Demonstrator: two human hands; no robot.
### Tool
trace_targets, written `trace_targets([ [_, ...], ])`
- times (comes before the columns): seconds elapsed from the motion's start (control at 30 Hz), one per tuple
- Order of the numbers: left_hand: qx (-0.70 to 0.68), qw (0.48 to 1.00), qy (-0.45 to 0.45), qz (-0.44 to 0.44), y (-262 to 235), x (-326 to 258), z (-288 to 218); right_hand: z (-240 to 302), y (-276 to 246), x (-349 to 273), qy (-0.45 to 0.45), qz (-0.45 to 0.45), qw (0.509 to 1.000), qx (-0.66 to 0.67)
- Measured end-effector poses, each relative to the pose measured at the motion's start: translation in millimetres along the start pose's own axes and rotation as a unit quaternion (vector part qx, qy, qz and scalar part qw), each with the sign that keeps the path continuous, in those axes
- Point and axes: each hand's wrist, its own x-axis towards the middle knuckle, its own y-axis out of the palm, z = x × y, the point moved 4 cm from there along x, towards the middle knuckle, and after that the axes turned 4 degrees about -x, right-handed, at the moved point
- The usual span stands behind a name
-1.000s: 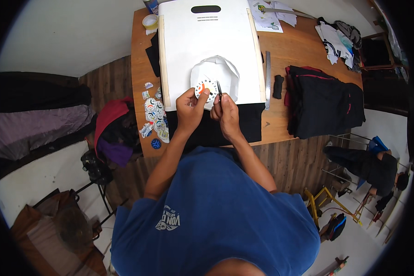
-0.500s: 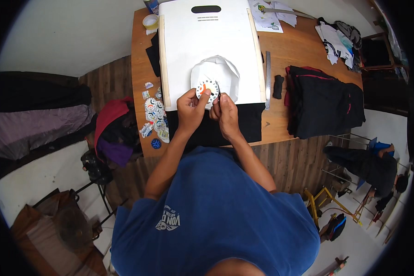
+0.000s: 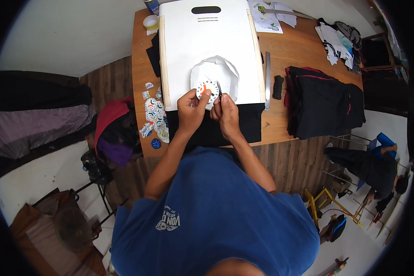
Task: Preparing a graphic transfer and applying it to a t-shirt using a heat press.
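A round white disc [image 3: 201,88] with an orange mark and dark print around its edge is pinched by the left hand [image 3: 190,106], the thumb being laid across its face. A slim, dark-bladed pair of scissors [image 3: 219,87] is gripped in the right hand [image 3: 227,114], with the fingers curled closely about the handles; the blades are pointed away from the body along the disc's right edge, and whether they are parted cannot be told. The disc is held above the near part of a white paper tray [image 3: 235,83] with folded walls, which is set on the near end of a large white board [image 3: 207,41]. The board is carried by a wooden bench [image 3: 285,50], and black cloth [image 3: 246,124] is seen under its near edge. To the left, printed cutouts [image 3: 154,112] are gathered in an overlapping cluster, with a blue round piece [image 3: 156,143] placed nearest the bench's front edge. To the right, a metal ruler [image 3: 267,83] is laid beside the board, followed by a small dark bundle [image 3: 278,87] and a stack of folded black garments [image 3: 324,108].
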Motion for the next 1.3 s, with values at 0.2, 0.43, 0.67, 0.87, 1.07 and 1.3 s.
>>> trace_targets([
  [0.2,-0.027,1.000,0.006,0.002,3,-2,-1,-2,-2,-1,0.000,0.009,1.000,0.001],
  [0.43,-0.001,1.000,0.012,-0.013,4,-4,-6,2,-3,-1,-0.001,0.002,1.000,-0.014],
  [0.67,0.010,0.999,0.016,-0.032,10,-5,-13,3,-10,0,0.017,0.027,0.999,0.002],
  [0.87,0.002,0.998,0.021,-0.054,15,-4,-15,4,-13,2,0.020,0.041,0.999,-0.004],
  [1.07,0.020,0.998,0.032,-0.059,17,-5,-18,6,-16,4,0.016,0.045,0.999,-0.025],
  [1.3,-0.029,0.996,0.053,-0.068,24,-3,-15,9,-18,6,0.015,0.055,0.998,-0.005],
])
